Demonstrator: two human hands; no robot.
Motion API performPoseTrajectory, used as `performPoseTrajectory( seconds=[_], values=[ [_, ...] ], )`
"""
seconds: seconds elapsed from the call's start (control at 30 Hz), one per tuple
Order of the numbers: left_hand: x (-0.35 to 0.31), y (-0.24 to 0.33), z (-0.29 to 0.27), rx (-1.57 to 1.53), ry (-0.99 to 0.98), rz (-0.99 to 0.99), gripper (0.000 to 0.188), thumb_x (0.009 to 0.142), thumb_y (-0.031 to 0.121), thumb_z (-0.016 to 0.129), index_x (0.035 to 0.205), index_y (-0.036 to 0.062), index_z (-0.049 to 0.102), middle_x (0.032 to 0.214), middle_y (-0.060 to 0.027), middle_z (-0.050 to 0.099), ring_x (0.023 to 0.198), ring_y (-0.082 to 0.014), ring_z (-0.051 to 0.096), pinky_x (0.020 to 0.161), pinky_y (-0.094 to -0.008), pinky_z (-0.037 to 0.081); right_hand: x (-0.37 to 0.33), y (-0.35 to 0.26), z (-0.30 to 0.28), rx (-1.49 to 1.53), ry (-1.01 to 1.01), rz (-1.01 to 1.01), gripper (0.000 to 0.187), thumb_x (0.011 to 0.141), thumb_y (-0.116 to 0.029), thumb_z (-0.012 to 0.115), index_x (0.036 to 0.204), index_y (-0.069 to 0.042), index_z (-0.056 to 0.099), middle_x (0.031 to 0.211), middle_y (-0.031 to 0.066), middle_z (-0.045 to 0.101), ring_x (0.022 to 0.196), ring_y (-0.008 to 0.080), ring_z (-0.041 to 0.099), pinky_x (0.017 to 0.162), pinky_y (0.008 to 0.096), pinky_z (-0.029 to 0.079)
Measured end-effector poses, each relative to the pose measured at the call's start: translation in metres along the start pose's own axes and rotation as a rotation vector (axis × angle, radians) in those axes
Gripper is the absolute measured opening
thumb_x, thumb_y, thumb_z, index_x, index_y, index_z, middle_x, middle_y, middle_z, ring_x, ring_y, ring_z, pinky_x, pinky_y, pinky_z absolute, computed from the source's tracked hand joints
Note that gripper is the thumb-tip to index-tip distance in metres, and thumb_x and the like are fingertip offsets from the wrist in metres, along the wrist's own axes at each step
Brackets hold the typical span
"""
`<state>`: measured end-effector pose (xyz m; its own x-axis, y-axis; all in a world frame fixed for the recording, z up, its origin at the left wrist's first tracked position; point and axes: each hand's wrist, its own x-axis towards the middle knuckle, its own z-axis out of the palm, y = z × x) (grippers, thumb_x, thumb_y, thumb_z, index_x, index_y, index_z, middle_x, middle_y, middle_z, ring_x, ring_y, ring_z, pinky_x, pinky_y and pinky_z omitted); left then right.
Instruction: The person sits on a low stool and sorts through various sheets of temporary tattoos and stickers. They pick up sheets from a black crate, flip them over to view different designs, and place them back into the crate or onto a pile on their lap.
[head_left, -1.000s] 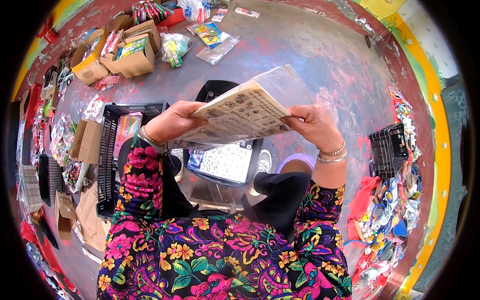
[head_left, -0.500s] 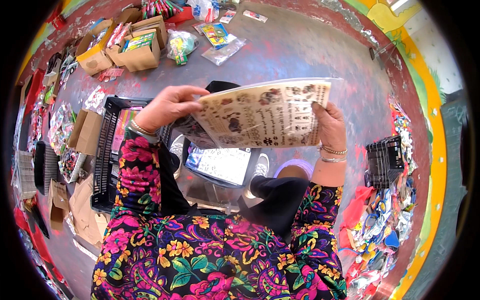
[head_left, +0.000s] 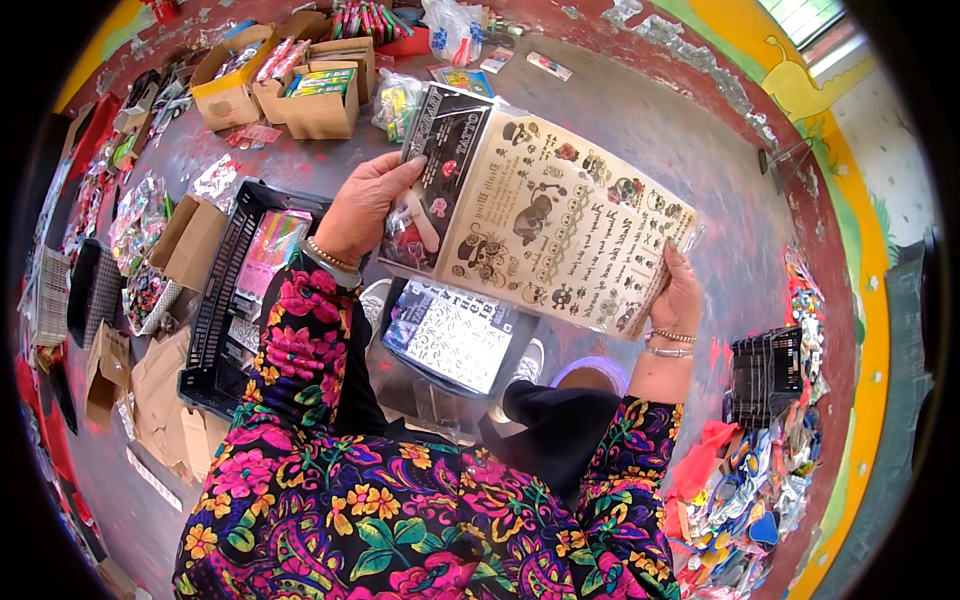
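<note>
A clear-sleeved tattoo sheet (head_left: 565, 235) is held up in front of me, tilted down to the right. Its cream face carries dark skull and lettering designs, and a black panel runs along its left side. My left hand (head_left: 370, 205) is closed on the left edge, thumb lying over the black panel. At the lower right corner, my right hand (head_left: 680, 295) pinches the sleeve. Below the sheet, between my feet, a white sheet with black patterns (head_left: 455, 345) lies on top of a dark container.
A black plastic crate (head_left: 205, 345) with colourful packets stands at my left. Cardboard boxes (head_left: 325, 115) of goods sit at the far left. A purple round tub (head_left: 600, 372) is by my right foot. Along the right wall lie a black basket (head_left: 765, 375) and piled small goods.
The sheet has been tipped up to face me and turned clockwise, exposing its black left panel. My left hand has shifted along its left edge; my right hand has moved lower.
</note>
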<state>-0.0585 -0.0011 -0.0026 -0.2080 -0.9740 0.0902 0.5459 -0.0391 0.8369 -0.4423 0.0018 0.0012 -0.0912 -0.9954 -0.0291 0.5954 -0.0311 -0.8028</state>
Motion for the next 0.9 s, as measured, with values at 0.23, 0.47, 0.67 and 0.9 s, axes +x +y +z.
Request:
performPoseTrajectory(
  seconds=[0.23,0.47,0.67,0.9],
  values=[
    [0.007,-0.010,-0.008,0.011,0.176,0.006,0.018,0.088,0.014,0.053,0.100,0.0009,0.057,0.085,-0.0032,0.062,0.070,-0.0091,0.058,0.062,-0.0209,0.048,0.001,0.002,-0.008,0.100,-0.155,0.053,0.030,0.093,-0.020,0.044,0.113,0.001,0.051,0.108,0.0117,0.059,0.096,0.0210,0.058,0.084,0.0337,0.048],
    [0.009,-0.008,-0.009,0.007,0.191,-0.027,0.016,0.089,0.012,0.052,0.100,0.0007,0.056,0.085,-0.0051,0.063,0.068,-0.0107,0.061,0.059,-0.0227,0.050,-0.007,-0.009,0.002,0.122,-0.134,0.111,0.032,0.093,-0.023,0.043,0.113,0.001,0.051,0.104,0.0132,0.061,0.089,0.0227,0.062,0.076,0.0346,0.052],
    [0.009,-0.005,0.003,0.005,0.231,-0.039,0.017,0.089,0.011,0.050,0.101,0.0001,0.056,0.087,-0.0055,0.063,0.068,-0.0103,0.061,0.060,-0.0222,0.050,-0.003,-0.003,-0.004,0.142,-0.109,0.026,0.033,0.092,-0.023,0.043,0.113,0.001,0.051,0.104,0.0127,0.061,0.090,0.0216,0.061,0.076,0.0335,0.052],
    [0.017,-0.013,-0.009,0.062,0.204,-0.148,0.019,0.089,0.012,0.050,0.101,-0.0010,0.056,0.085,-0.0066,0.063,0.068,-0.0127,0.062,0.059,-0.0248,0.052,0.001,-0.002,-0.014,-0.004,-0.080,0.080,0.031,0.091,-0.022,0.047,0.110,0.002,0.054,0.098,0.0083,0.062,0.084,0.0151,0.061,0.070,0.0265,0.051]
  ],
)
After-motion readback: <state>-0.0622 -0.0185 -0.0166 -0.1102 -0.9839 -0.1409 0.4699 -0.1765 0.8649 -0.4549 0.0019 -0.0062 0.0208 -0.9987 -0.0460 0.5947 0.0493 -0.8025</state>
